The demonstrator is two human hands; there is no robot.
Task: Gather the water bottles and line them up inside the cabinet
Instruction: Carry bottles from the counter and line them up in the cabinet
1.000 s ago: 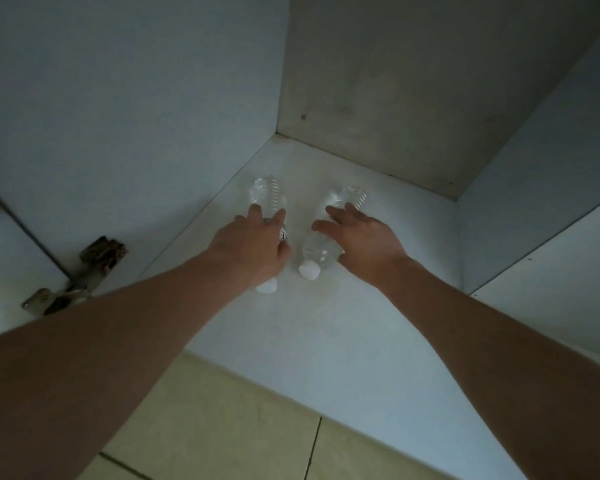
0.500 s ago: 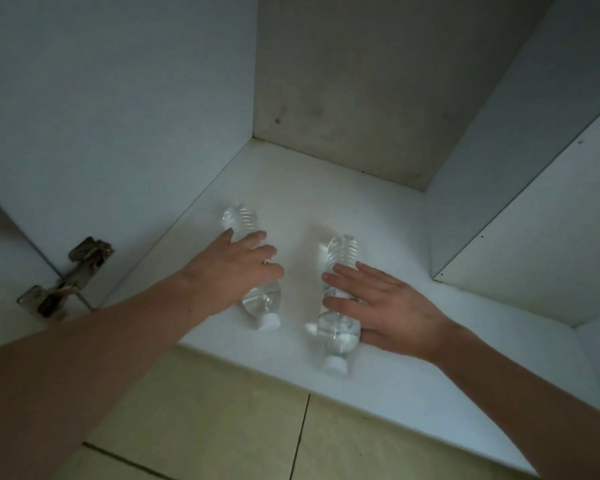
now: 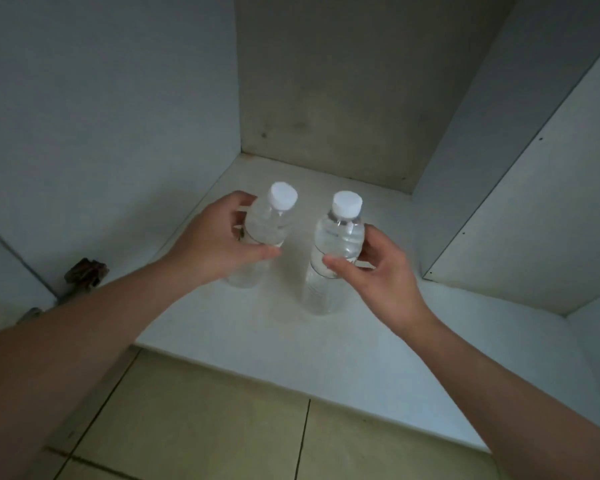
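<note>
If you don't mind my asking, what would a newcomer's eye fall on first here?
Two clear, white-capped water bottles stand upright side by side on the cabinet floor. The left hand grips the left bottle and the right hand grips the right bottle. A metal hinge sits far left.

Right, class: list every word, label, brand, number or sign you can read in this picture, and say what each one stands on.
None can be read.
Left bottle: a small dark mark beside the left hand, too blurred to read.
Right bottle: clear, no legible label; gripped by the right hand.
Cabinet wall: no text or signs.
</note>
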